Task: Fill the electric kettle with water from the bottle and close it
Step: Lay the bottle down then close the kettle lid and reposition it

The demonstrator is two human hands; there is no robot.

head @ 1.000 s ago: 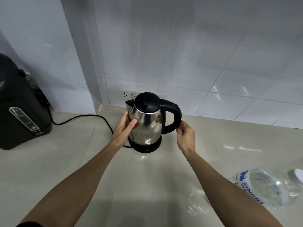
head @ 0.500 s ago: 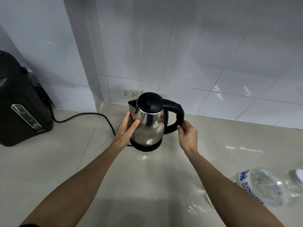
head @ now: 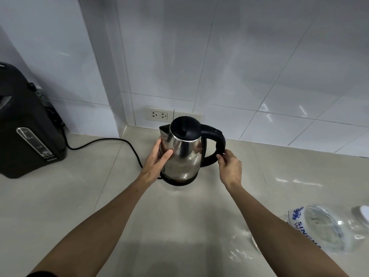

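A stainless steel electric kettle (head: 184, 156) stands upright on its black base (head: 180, 181) at the back of the counter, and its black lid (head: 185, 126) is down. My left hand (head: 156, 159) cups the steel body on the spout side, thumb across the front. The fingers of my right hand (head: 230, 166) curl around the lower part of the black handle (head: 219, 141). A clear plastic water bottle (head: 323, 228) with a blue-printed label lies on its side at the lower right, partly behind my right forearm, with its white cap (head: 362, 213) at the frame edge.
A black hot-water dispenser (head: 26, 126) stands at the left. A black cord (head: 111, 139) runs across the beige counter (head: 175, 226) to the kettle base. A double wall socket (head: 158, 115) sits just behind the kettle on the white tiled wall.
Both hands stay on the kettle, and my right fingers have closed a little further around the handle. The view has tilted slightly upward.
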